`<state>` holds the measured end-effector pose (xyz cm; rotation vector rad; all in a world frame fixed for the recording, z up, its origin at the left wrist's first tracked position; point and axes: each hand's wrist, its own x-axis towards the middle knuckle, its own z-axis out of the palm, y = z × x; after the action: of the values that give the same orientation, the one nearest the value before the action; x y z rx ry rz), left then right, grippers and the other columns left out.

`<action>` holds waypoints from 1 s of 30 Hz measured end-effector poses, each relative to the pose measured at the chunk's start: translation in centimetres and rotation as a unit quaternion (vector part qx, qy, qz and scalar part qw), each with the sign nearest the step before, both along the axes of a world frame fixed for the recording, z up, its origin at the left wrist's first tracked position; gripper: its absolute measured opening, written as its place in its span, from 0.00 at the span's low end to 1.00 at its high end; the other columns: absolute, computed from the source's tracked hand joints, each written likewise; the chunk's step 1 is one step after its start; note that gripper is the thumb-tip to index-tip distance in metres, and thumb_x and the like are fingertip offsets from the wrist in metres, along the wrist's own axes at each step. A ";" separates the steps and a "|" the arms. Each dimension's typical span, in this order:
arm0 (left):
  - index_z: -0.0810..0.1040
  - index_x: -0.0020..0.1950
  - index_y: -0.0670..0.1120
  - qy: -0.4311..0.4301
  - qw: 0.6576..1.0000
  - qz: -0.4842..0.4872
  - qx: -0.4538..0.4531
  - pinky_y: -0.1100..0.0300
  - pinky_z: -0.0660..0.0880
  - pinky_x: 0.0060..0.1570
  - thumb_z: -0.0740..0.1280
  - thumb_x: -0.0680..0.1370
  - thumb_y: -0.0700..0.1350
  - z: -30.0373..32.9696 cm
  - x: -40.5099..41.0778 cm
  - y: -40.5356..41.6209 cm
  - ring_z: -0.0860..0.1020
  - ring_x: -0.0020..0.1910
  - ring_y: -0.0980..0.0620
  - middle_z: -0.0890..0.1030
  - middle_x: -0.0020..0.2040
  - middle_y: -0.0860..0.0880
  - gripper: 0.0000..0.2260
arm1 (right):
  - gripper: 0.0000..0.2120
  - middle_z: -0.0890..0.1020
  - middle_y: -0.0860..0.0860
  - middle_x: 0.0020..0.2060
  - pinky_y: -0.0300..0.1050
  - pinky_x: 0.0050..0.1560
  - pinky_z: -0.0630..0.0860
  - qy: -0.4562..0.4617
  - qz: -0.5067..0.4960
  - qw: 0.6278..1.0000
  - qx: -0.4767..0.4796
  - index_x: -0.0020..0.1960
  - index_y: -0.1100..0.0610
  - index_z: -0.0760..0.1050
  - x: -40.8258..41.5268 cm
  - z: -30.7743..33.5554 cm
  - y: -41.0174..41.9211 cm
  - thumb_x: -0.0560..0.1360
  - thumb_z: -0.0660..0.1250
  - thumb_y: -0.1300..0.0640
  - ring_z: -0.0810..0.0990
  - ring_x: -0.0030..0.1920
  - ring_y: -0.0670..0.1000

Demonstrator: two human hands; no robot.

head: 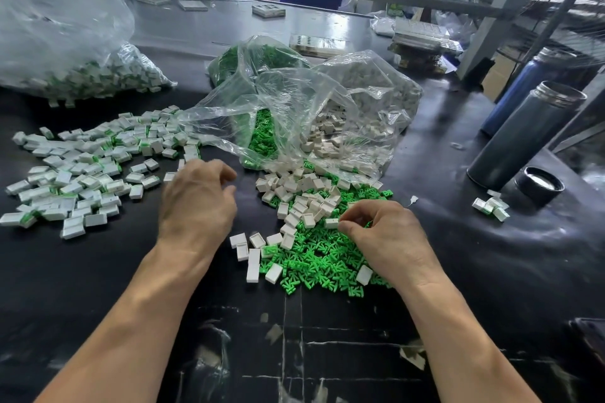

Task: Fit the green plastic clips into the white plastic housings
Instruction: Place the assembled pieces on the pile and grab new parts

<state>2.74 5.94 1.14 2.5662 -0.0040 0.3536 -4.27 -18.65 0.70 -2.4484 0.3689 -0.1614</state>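
Two bare forearms reach in from the near edge over the black worktop (98,271), whose near part is marked with pale scuffs and tape scraps.

Taking the heap of loose green clips (322,260) at the centre as the landmark: far to its left and further back lies a big clear bag (65,52) of assembled white-and-green pieces. In front of that bag, still left of the clips, spreads a wide scatter of finished housings (85,173) showing green at their edges.

Just left of the clips hovers the left hand (198,199), palm down, fingers loosely curled and holding nothing that can be seen.

Empty white housings (294,196) lie on and around the back and left of the clip heap, spilling from an open clear bag (294,114) behind it; a bag of green clips (248,59) sits behind that.

On the right side of the heap the right hand (383,232) rests among the clips, thumb and fingertips pinching one white housing (331,223).

Right of the clips stand a grey flask (520,137) with its black cap (539,185) beside it, a blue flask (523,88) behind, and a few finished pieces (491,206) close to the cap.
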 end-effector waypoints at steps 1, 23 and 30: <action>0.82 0.55 0.50 0.015 0.998 -0.037 -0.040 0.49 0.79 0.57 0.72 0.79 0.44 0.0 -0.5 -0.7 0.80 0.52 0.49 0.81 0.52 0.51 0.06 | 0.04 0.81 0.35 0.37 0.42 0.46 0.77 0.011 0.003 1.000 -0.009 0.42 0.40 0.83 0.0 0.0 0.1 0.74 0.75 0.43 0.78 0.41 0.36; 0.83 0.46 0.54 0.083 0.989 -0.075 -0.098 0.56 0.80 0.49 0.73 0.77 0.54 -1.5 -1.3 -4.3 0.82 0.43 0.58 0.84 0.41 0.58 0.05 | 0.10 0.76 0.40 0.47 0.45 0.53 0.72 0.040 0.045 0.990 -0.126 0.48 0.42 0.81 0.4 -0.2 2.2 0.75 0.72 0.36 0.76 0.50 0.47; 0.80 0.43 0.53 0.086 0.987 -0.075 -0.113 0.62 0.75 0.39 0.75 0.76 0.51 -1.7 -1.1 -4.3 0.79 0.39 0.61 0.82 0.39 0.58 0.06 | 0.11 0.76 0.42 0.49 0.46 0.53 0.72 0.038 0.041 0.990 -0.130 0.51 0.43 0.81 0.4 -0.4 2.7 0.75 0.73 0.37 0.76 0.50 0.47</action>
<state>1.63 1.67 -0.51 2.3465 -0.0880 0.0697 -3.85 -15.92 0.30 -2.7285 0.2956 -0.0867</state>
